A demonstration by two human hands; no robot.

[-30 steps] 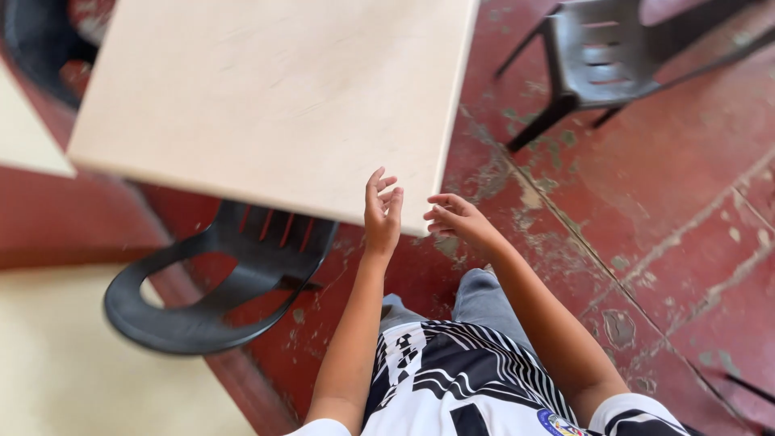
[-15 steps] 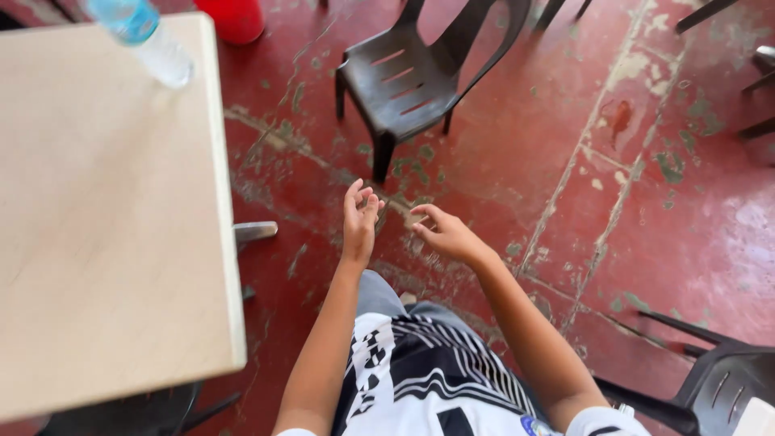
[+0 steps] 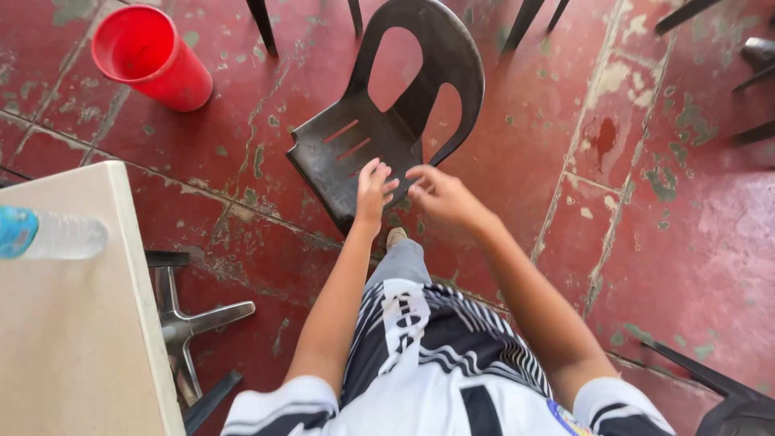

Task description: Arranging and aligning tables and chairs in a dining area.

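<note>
Both my arms reach forward over my lap. My left hand point(image 3: 374, 190) and my right hand point(image 3: 440, 196) are held close together, fingertips nearly meeting, in front of a black plastic chair point(image 3: 387, 121). The fingers are loosely curled and pinched toward each other. Anything held between them is too small to make out. I wear a black-and-white patterned shirt and grey trousers.
A beige table point(image 3: 73, 323) with a metal foot stands at the lower left, and a clear water bottle point(image 3: 48, 234) with a blue cap lies on it. A red plastic bucket point(image 3: 149, 56) stands on the worn red floor. More dark chairs stand at the right edge.
My view has swung to the right, from the table to the black chair and red bucket. My hands stay together in front of me.
</note>
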